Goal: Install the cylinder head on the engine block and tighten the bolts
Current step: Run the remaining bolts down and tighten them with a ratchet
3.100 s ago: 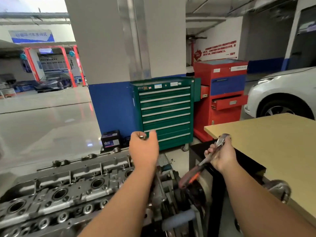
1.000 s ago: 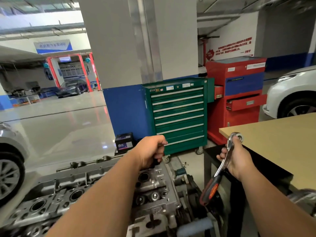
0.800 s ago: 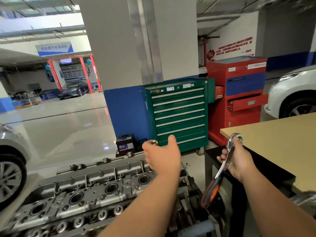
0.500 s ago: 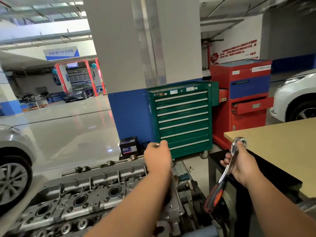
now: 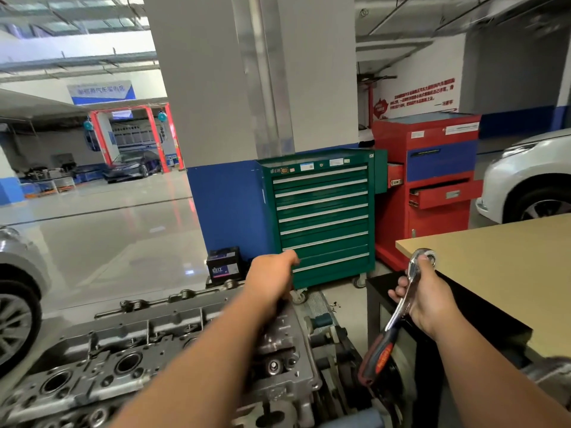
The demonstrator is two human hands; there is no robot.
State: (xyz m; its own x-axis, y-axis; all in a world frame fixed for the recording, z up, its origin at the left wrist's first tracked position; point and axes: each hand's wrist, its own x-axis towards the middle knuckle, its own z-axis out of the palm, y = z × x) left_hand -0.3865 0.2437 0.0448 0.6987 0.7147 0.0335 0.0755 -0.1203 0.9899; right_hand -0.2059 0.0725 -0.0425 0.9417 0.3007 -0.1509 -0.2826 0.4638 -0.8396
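Note:
The grey metal cylinder head [image 5: 129, 344] lies on the engine across the lower left, with open round bores and small bolt holes. My left hand [image 5: 272, 281] is at its far right end, fingers curled downward around a head bolt that the hand itself hides. My right hand [image 5: 425, 299] is off to the right of the engine, gripping a ratchet wrench [image 5: 401, 307] by its steel shank. The ratchet's round head points up and its red-and-black handle [image 5: 377, 356] hangs down.
A wooden table top [image 5: 500, 273] on a black frame stands close on the right. Behind the engine are a green drawer cabinet [image 5: 321, 217], a red tool cabinet [image 5: 432, 180] and a car battery [image 5: 224, 264] on the floor. A white car [image 5: 531, 180] is at right; a grey car's wheel [image 5: 15, 319] is at left.
My left hand has twisted and sunk lower onto the end of the cylinder head; the small metal top seen above its fingers is now covered. The right hand keeps holding the ratchet.

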